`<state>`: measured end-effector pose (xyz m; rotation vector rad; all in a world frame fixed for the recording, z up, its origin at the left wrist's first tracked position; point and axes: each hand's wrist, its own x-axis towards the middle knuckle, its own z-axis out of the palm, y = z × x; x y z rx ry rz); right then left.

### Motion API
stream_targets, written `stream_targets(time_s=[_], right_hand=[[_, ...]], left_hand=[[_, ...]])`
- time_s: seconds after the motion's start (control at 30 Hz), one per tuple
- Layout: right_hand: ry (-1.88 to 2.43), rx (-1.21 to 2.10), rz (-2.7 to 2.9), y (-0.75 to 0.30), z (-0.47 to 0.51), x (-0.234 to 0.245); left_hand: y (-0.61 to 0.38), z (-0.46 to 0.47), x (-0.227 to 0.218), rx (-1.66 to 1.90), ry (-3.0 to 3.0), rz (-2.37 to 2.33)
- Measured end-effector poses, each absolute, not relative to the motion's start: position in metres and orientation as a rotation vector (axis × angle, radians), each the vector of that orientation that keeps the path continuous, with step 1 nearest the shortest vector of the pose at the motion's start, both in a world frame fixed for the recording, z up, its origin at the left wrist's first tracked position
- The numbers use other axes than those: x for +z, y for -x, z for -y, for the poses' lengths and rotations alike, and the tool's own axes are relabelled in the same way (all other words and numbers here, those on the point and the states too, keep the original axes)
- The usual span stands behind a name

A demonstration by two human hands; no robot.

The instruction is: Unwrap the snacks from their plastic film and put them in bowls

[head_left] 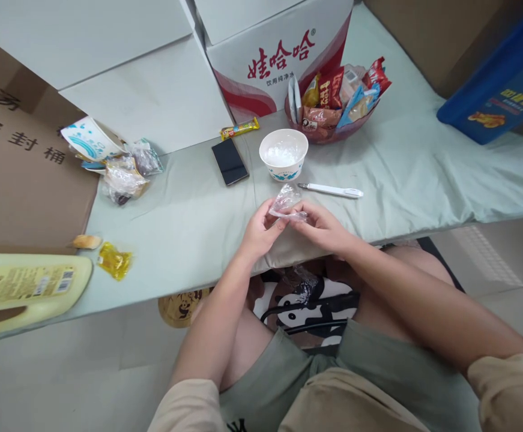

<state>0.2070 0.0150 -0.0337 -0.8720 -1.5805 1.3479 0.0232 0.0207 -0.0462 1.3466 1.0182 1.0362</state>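
A piece of clear plastic film (286,195) is held just above the near edge of a table (175,228) spread with pale green cloth, in front of a seated person. The left hand (261,231) pinches its left side between thumb and fingers; the right hand (317,225) grips the other side the same way, the fingertips of both almost meeting. The film rises to a loose peak between them; whether it is a bag or a flat wrapper is hard to tell. The step in hand appears to be working the film with the fingertips, and the next move seems to call for a light two-sided pinch, since such thin plastic would slip or tear easily. Just beyond stands an upright white paper bowl (288,174) with blue print, holding what looks like crumpled clear plastic. A white pen-like tool (333,191) lies to its right, a dark-screened smartphone (230,162) to its left, and a yellow snack stick (239,128) behind the phone. Farther back, a translucent reddish basket (344,134) heaped with packaged snacks sits before a white-and-red water carton (279,60). Well off to the left, a tilted paper bowl (90,139) rests beside wrapped packets (123,177).
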Motion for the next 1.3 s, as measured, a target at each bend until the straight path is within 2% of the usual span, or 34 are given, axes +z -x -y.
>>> stream_targets(time_s=[0.2,0.43,0.67,0.9,1.17,1.3], right_hand=[[1.159,1.198,1.345,-0.207,-0.023,-0.039],[0.987,1.539,1.312,-0.207,-0.020,-0.037],[1.135,1.435,1.170,-0.207,-0.023,-0.036],[1.063,1.581,1.204,-0.207,-0.023,-0.032],[1.224,1.182,1.234,-0.230,-0.026,-0.027],[1.256,0.959,1.379,-0.245,-0.042,-0.009]], left_hand=[[-0.024,-0.019,-0.036,1.105,-1.187,-1.070],[-0.023,-0.019,-0.031,1.011,-1.074,-1.084],[-0.021,-0.022,-0.035,0.909,-1.134,-1.107],[-0.018,-0.025,-0.039,1.025,-1.264,-1.073],[-0.012,-0.028,-0.037,1.126,-1.240,-1.150],[-0.005,-0.030,-0.034,1.156,-1.247,-1.212]])
